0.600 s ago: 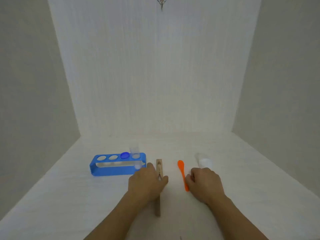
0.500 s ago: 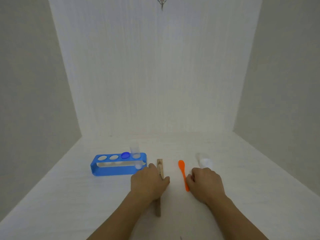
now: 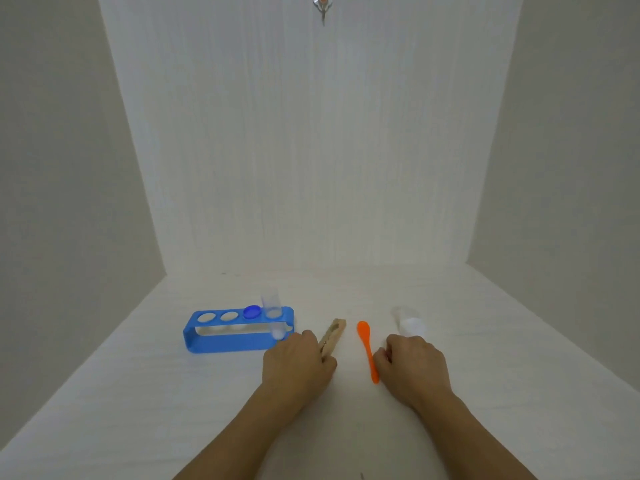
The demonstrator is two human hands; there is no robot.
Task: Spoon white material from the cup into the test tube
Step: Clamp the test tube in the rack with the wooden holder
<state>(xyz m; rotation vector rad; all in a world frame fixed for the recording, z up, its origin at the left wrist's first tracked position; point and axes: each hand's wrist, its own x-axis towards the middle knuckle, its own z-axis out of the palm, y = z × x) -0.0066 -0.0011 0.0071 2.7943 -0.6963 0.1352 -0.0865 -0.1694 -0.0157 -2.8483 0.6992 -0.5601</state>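
A clear test tube [image 3: 270, 302] stands in the rightmost hole of the blue rack [image 3: 235, 345], with a white blob at its bottom. A small clear cup [image 3: 410, 325] holding white material sits at the right. The orange spoon [image 3: 366, 342] lies flat on the table between my hands. My left hand [image 3: 298, 367] is closed around the rear of a wooden clamp [image 3: 333, 336], whose jaw end points up and to the right. My right hand [image 3: 414, 370] rests curled just right of the spoon's handle, with fingertips at the handle and the cup just beyond.
A blue cap [image 3: 251, 311] sits on the rack's third hole; the two left holes are open. White walls close the table in on the left, back and right. A hook [image 3: 322, 5] hangs high on the back wall.
My left hand has closed on the clamp; its tail no longer shows below the hand, and its jaw end has swung to the right. The right hand has barely moved.
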